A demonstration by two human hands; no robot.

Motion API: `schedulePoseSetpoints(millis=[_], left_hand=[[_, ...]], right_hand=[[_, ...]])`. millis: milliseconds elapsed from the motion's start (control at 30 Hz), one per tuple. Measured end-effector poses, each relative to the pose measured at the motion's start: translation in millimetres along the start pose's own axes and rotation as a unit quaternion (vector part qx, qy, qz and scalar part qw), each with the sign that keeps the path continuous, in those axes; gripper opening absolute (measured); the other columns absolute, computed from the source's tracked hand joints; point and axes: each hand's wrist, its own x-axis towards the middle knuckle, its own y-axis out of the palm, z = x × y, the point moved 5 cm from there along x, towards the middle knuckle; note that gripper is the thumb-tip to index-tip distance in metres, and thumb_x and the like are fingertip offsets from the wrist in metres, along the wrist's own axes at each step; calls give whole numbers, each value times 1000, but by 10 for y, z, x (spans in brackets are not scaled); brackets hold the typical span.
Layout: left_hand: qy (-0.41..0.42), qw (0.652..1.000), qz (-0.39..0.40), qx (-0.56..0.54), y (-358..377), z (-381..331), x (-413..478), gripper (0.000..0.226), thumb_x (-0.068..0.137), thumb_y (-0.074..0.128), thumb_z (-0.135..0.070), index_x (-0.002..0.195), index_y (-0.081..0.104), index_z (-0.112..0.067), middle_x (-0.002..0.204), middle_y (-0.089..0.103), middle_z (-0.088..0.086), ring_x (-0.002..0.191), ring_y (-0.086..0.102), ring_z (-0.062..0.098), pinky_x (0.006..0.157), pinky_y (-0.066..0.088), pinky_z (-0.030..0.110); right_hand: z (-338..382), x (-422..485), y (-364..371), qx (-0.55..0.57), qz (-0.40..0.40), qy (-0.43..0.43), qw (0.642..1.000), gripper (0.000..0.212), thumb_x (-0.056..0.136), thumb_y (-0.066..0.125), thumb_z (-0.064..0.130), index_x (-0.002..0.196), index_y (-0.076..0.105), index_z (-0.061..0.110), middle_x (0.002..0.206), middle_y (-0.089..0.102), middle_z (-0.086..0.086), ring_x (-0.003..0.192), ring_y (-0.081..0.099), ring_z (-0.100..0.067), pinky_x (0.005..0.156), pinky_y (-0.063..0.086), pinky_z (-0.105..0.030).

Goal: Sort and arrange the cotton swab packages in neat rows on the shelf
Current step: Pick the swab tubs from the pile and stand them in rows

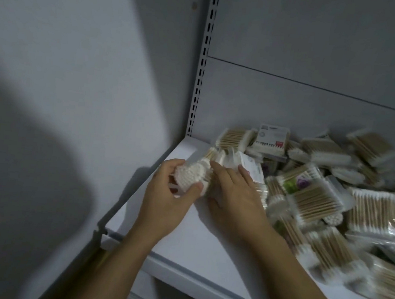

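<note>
Glossy plastic packages (317,201), matt shelf (196,241)

Shop, slotted upright (204,60), white shelf (206,242), heaped swab packages (317,201)

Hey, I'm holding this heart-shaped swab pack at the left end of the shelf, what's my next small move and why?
Probably stand the heart-shaped pack against the shelf's back left corner to start a row. Your left hand grips it there, your right hand rests on neighbouring packs, and the rest lie in a jumbled heap to the right.
</note>
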Motion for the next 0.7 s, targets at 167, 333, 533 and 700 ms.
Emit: schedulePoseSetpoints(millis=[167,333,533,700], left_hand=[[-35,992,-77,-91,-132,10,4,31,81,73,-35,103,55,-47,105,64,-17,89,65,-3,62,52,14],[-16,990,-96,-105,-265,-120,158,32,77,78,-31,99,59,-44,104,66,-10,86,64,-2,62,50,10],[55,993,-91,-60,-276,-497,533,49,69,86,-24,108,59,-37,112,60,-6,92,61,-6,66,49,8],[101,987,-127,-7,-273,-656,802,62,71,85,-22,125,54,-26,103,52,-27,92,50,-26,66,42,-1]], right_hand=[[-34,-8,-74,30,30,-7,999,58,80,66,17,135,51,15,121,59,-2,117,46,-20,115,19,-34],[-6,-8,-80,39,48,2,998,51,84,64,20,134,54,18,126,58,1,123,47,-19,118,17,-35],[54,219,-233,31,66,25,997,30,87,62,25,117,64,19,120,57,1,103,57,-22,88,45,-35],[126,633,-287,-44,31,22,998,30,87,57,39,112,63,24,118,55,1,109,50,-22,86,32,-31]])
